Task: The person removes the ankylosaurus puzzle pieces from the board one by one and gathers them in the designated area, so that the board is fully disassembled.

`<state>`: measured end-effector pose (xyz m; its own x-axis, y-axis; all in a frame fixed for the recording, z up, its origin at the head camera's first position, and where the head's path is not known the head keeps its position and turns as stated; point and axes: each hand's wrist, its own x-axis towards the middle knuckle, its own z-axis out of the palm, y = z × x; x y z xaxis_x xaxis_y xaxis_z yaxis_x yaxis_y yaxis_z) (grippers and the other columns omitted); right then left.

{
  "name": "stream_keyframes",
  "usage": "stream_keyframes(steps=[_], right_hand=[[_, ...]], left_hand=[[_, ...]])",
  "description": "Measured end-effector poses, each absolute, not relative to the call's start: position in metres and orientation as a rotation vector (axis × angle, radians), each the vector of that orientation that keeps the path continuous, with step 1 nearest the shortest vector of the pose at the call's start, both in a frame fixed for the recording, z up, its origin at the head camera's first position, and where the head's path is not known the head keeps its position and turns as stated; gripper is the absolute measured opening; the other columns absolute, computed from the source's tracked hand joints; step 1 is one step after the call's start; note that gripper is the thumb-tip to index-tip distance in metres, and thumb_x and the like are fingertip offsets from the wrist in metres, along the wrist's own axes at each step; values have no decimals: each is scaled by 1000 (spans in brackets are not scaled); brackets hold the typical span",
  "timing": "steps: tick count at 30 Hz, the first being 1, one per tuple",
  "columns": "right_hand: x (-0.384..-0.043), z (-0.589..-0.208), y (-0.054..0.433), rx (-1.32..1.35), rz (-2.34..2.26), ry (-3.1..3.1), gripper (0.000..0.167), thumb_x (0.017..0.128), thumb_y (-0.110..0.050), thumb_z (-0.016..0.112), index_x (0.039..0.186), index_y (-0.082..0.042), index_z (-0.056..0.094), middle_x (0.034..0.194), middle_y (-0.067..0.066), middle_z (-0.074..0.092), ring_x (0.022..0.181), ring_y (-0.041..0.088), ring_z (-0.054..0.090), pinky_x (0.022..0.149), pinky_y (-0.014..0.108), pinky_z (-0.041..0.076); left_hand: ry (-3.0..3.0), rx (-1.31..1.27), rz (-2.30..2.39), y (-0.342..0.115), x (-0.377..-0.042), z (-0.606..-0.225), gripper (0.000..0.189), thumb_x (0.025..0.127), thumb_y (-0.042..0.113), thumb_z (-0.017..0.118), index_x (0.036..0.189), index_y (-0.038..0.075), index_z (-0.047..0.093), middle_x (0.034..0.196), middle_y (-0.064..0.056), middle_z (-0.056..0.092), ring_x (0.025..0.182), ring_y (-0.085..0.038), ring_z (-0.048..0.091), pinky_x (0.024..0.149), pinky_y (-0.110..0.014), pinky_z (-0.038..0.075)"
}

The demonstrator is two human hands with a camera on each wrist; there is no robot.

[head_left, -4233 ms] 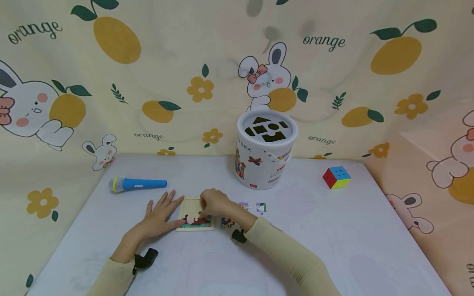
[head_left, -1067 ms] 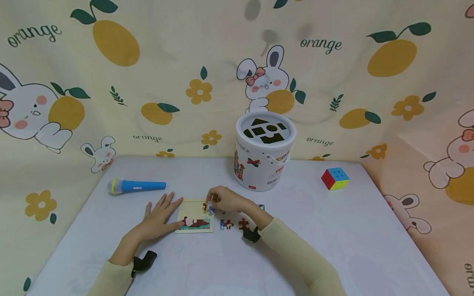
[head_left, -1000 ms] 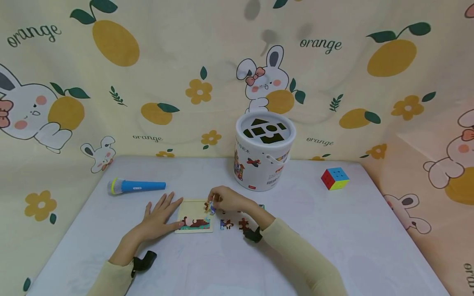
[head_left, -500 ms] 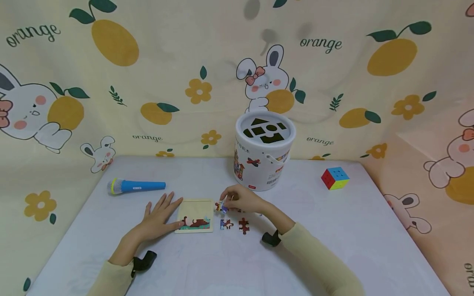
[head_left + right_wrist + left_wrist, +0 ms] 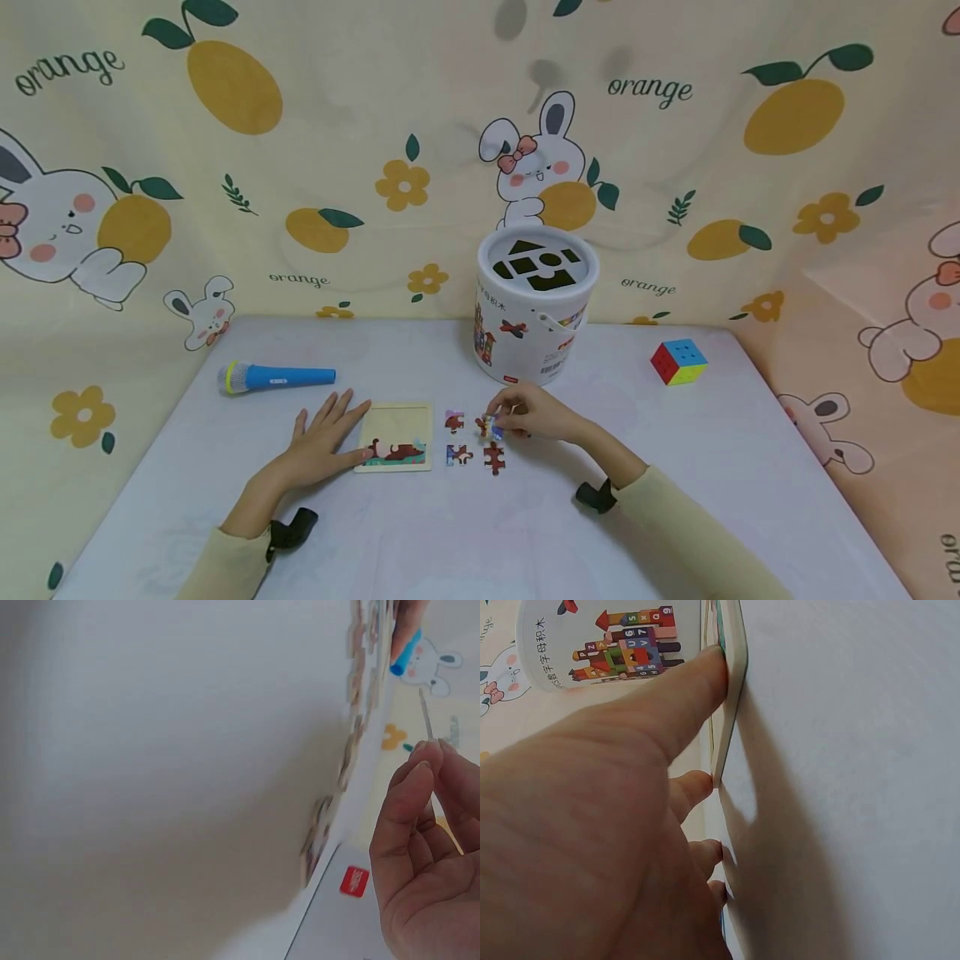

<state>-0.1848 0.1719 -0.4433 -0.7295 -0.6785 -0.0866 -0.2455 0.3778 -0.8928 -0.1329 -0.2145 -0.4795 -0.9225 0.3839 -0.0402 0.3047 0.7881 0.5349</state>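
Observation:
My left hand (image 5: 322, 446) lies with fingers spread on the table, its thumb on the lower left corner of a small wooden puzzle board (image 5: 396, 421). In the left wrist view the thumb (image 5: 690, 694) presses the board's edge (image 5: 736, 682). Along the board's bottom runs a brown and green picture strip (image 5: 397, 452); the part above is bare wood. Right of the board, my right hand (image 5: 540, 414) pinches a jigsaw piece (image 5: 487, 427) between thumb and index finger. The right wrist view shows that piece (image 5: 427, 712) edge-on, raised off the table.
Loose jigsaw pieces lie between board and right hand: a pink-brown one (image 5: 454, 422), a blue-brown one (image 5: 459, 455) and a brown one (image 5: 494, 458). Behind stands a white block bucket (image 5: 525, 333). A blue toy microphone (image 5: 288, 376) lies left, a puzzle cube (image 5: 678, 362) right.
The right hand has moved from the board's upper right corner rightward, carrying the pinched jigsaw piece past the loose pieces. The left hand has stayed on the board's corner.

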Motion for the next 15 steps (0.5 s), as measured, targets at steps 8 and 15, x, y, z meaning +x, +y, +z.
stream_keyframes(steps=[8, 15], right_hand=[[-181, -445, 191, -772, -1292, 2183, 15, 96, 1, 60, 107, 7, 69, 71, 18, 58, 55, 17, 47, 53, 23, 41], [-176, -448, 206, -762, -1282, 2197, 16, 96, 1, 60, 106, 6, 71, 75, 17, 61, 55, 14, 47, 54, 22, 41]], left_hand=[[2839, 547, 805, -213, -132, -476, 81, 90, 51, 67, 153, 9, 39, 162, -26, 17, 148, -49, 7, 106, -76, -7], [2842, 547, 806, -212, -131, -475, 81, 90, 50, 68, 153, 9, 39, 161, -26, 18, 147, -50, 8, 106, -77, -6]])
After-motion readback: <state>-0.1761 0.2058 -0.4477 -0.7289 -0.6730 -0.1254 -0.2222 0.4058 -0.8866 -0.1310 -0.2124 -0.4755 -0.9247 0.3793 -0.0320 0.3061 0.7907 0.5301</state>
